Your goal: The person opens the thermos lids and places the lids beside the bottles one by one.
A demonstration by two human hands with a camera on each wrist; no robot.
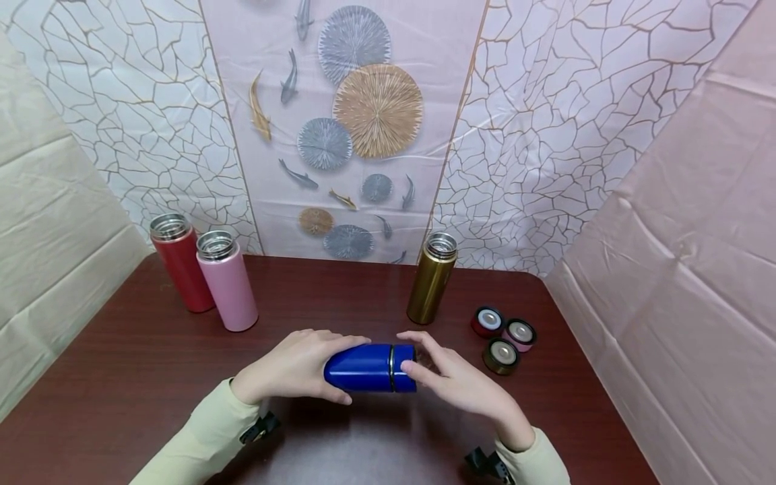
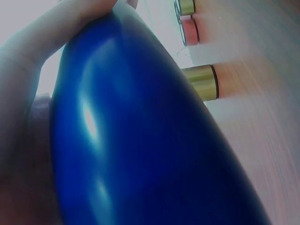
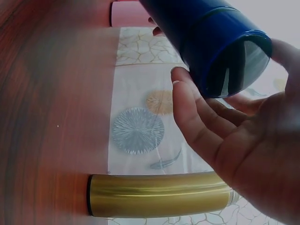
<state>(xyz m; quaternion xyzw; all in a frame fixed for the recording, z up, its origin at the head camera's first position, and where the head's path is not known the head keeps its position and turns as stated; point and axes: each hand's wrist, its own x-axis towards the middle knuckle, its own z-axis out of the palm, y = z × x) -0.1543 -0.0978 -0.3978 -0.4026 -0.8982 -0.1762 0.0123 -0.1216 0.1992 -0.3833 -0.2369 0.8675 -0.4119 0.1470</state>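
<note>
A blue vacuum flask (image 1: 364, 368) is held lying sideways over the table, its capped end toward the right. My left hand (image 1: 297, 367) grips the rounded base end, thumb on the near side and fingers over the far side. At the other end my right hand (image 1: 455, 377) pinches the blue cap (image 1: 405, 368) between thumb and fingers. A dark ring marks the seam between cap and body. In the right wrist view the cap's glossy end (image 3: 241, 65) faces my palm, with fingertips right at its rim. The blue body (image 2: 140, 122) fills most of the left wrist view.
Uncapped red (image 1: 188, 269) and pink (image 1: 229, 286) flasks stand at the back left. An uncapped gold flask (image 1: 432, 283) stands behind my hands. Red (image 1: 488, 322), pink (image 1: 520, 334) and gold (image 1: 501, 357) caps lie together at the right. Patterned cloth (image 1: 376, 202) hangs behind the table.
</note>
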